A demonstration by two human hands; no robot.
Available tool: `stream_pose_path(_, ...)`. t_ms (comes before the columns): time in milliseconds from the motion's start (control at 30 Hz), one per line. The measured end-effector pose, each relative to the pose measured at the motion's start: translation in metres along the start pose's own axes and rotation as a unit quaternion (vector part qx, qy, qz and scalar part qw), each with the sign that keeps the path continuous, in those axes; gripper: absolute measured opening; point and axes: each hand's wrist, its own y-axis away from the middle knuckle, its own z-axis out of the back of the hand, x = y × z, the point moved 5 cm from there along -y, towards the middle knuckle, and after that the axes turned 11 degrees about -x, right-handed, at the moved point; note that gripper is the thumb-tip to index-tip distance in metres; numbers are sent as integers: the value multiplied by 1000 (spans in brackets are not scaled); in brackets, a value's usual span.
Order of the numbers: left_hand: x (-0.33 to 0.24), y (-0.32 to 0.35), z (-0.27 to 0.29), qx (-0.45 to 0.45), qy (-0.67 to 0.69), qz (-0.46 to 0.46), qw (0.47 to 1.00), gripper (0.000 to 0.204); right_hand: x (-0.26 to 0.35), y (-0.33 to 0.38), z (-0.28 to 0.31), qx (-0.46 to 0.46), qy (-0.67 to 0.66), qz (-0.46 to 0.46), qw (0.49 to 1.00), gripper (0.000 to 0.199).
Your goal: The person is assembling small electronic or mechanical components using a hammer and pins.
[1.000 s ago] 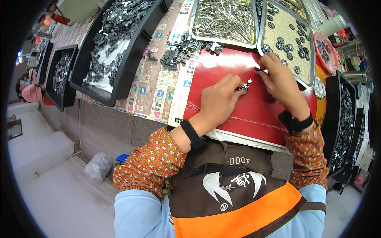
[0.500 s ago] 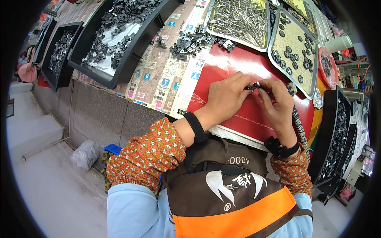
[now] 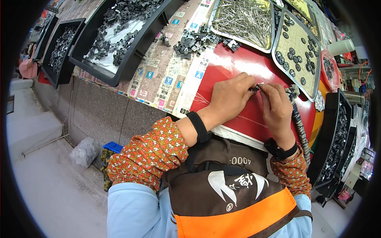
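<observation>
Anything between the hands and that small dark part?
Nothing visible. The left hand and right hand both have fingertips at the small dark part, over the red surface. Fingers partly hide it. The wheel tray lies beyond them, not between.

On my feed, the red sheet at the near edge of the bench looks smooth and very glossy, with thin pale scratches. To its left I see printed paper, mostly matt and worn. The black bin, its corner close to that edge, looks like plastic with a low sheen. I make out shiny metal pins farther back, and dark wheels, apparently plastic. The small piece glints, too tiny for me to name its material. The sleeves are printed cloth, the apron matt cloth.
</observation>
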Motion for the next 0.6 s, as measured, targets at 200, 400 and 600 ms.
stream_pose_path(200, 0, 1, 0, 3, -7, 2, 1000, 12, -1, 2, 2, -9, -14, -28, 999, 22)
stream_pose_path(400, -1, 0, -1, 1, 1, 8, 1000, 11, -10, 0, 3, 3, -72, -104, 992, 21)
stream_pose_path(600, 0, 1, -1, -2, 1, 4, 1000, 12, -3, 1, 3, -5, -43, -81, 996, 22)
